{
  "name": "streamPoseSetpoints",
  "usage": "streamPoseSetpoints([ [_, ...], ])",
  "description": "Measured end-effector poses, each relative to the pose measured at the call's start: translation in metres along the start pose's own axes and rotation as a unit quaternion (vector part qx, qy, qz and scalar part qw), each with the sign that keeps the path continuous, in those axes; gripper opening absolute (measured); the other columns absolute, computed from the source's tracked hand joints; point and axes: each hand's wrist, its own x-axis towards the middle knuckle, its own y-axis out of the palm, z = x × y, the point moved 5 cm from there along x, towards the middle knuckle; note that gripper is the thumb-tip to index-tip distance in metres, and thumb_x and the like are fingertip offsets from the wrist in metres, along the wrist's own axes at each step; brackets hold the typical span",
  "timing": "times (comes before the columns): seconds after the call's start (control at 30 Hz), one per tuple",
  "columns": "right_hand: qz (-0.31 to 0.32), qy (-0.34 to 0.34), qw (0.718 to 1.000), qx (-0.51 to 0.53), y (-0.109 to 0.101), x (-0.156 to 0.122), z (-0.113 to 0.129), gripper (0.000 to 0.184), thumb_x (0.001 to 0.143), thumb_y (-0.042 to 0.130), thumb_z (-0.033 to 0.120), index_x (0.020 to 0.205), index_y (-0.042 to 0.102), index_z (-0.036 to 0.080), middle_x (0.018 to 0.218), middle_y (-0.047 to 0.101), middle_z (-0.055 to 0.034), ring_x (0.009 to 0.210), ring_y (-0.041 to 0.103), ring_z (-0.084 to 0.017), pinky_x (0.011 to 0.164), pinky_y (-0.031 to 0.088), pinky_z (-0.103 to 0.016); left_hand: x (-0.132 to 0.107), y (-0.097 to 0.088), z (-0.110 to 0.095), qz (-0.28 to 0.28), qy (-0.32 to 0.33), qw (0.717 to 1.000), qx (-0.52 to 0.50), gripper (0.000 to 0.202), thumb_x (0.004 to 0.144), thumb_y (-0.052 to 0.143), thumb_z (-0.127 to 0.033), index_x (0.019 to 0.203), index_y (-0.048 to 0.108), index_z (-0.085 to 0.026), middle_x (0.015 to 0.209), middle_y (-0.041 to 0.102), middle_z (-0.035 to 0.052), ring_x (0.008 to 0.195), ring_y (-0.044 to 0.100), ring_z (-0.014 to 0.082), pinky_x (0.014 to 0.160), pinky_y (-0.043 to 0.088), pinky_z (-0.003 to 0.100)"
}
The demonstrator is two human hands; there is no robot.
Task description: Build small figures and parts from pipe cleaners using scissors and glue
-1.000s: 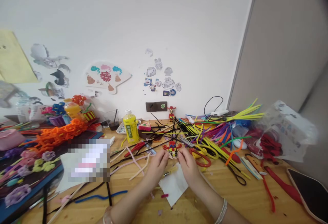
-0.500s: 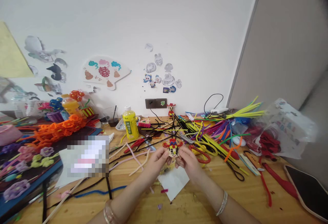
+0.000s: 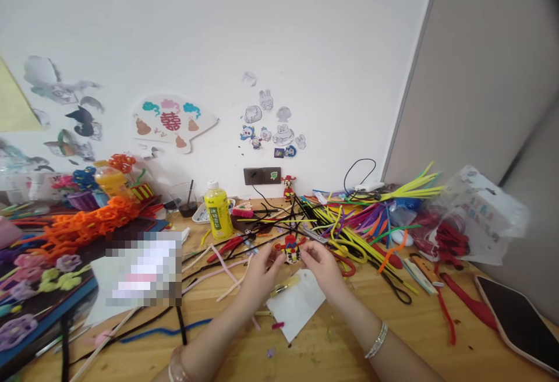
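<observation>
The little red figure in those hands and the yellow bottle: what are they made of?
The little red figure looks like bent, fuzzy pipe cleaners with a matte finish, much like the loose stems nearby, though its face is too small to tell. The yellow bottle looks like smooth, glossy plastic, because light glints off its side.

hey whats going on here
A person is holding a small red and yellow pipe-cleaner figure between their left hand and right hand, above a wooden table. A white sheet of paper lies just below the hands. Loose colourful pipe cleaners are heaped to the right, orange pipe-cleaner flowers sit to the left, and a yellow drink bottle stands near the wall.
</observation>
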Motion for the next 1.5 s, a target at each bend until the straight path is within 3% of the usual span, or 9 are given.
streamPoseSetpoints([
  [0.13, -0.001, -0.016, 1.0, -0.017, -0.001, 0.0, 0.001, 0.022, 0.074, 0.056, 0.038, 0.07, 0.05, 0.017, 0.065, 0.049, 0.0014, 0.063, 0.048, -0.014, 0.06, 0.038, -0.025, 0.002, 0.0, 0.003, 0.006, -0.013, 1.0, -0.011, 0.02, 0.07, 0.055, -0.033, 0.06, 0.045, -0.019, 0.056, 0.046, -0.0039, 0.056, 0.044, 0.0134, 0.054, 0.034, 0.026],
  [0.57, -0.013, 0.062, 0.997, 0.049, -0.001, -0.001, 0.005, 0.024, 0.064, 0.065, 0.037, 0.07, 0.054, 0.017, 0.062, 0.052, 0.0024, 0.057, 0.048, -0.012, 0.053, 0.038, -0.024, 0.004, 0.002, 0.008, 0.046, -0.034, 0.994, -0.096, 0.022, 0.069, 0.059, -0.038, 0.072, 0.055, -0.017, 0.063, 0.058, -0.0001, 0.061, 0.054, 0.0145, 0.061, 0.043, 0.028],
  [0.9, 0.119, 0.165, 0.956, 0.209, 0.008, -0.01, 0.011, 0.025, 0.058, 0.073, 0.031, 0.064, 0.056, 0.015, 0.061, 0.055, 0.0024, 0.056, 0.052, -0.009, 0.06, 0.042, -0.024, 0.0, 0.002, 0.001, 0.115, -0.061, 0.98, -0.148, 0.033, 0.062, 0.066, -0.042, 0.08, 0.059, -0.015, 0.075, 0.063, 0.0034, 0.067, 0.056, 0.0158, 0.067, 0.045, 0.03],
  [1.13, 0.034, 0.188, 0.962, 0.195, 0.006, -0.007, -0.003, 0.03, 0.053, 0.075, 0.034, 0.068, 0.056, 0.016, 0.064, 0.055, 0.0033, 0.053, 0.051, -0.008, 0.056, 0.042, -0.022, 0.01, -0.005, 0.015, 0.104, -0.077, 0.982, -0.139, 0.029, 0.061, 0.069, -0.035, 0.079, 0.056, -0.016, 0.071, 0.061, 0.001, 0.064, 0.056, 0.0138, 0.063, 0.046, 0.028],
  [1.27, 0.034, 0.178, 0.967, 0.177, 0.012, -0.008, -0.011, 0.027, 0.053, 0.075, 0.031, 0.065, 0.057, 0.015, 0.06, 0.056, 0.0035, 0.053, 0.05, -0.008, 0.056, 0.041, -0.022, 0.015, -0.012, 0.021, 0.091, -0.069, 0.985, -0.127, 0.042, 0.057, 0.071, -0.031, 0.093, 0.054, -0.016, 0.085, 0.061, 0.0042, 0.072, 0.057, 0.015, 0.065, 0.046, 0.029],
  [1.5, 0.067, 0.18, 0.971, 0.145, 0.026, -0.016, -0.012, 0.023, 0.059, 0.069, 0.034, 0.066, 0.058, 0.015, 0.061, 0.058, 0.0021, 0.057, 0.053, -0.011, 0.057, 0.041, -0.023, 0.016, -0.023, 0.013, 0.106, -0.079, 0.988, -0.082, 0.028, 0.06, 0.069, -0.03, 0.08, 0.058, -0.014, 0.076, 0.063, 0.0032, 0.064, 0.057, 0.014, 0.058, 0.047, 0.028],
])
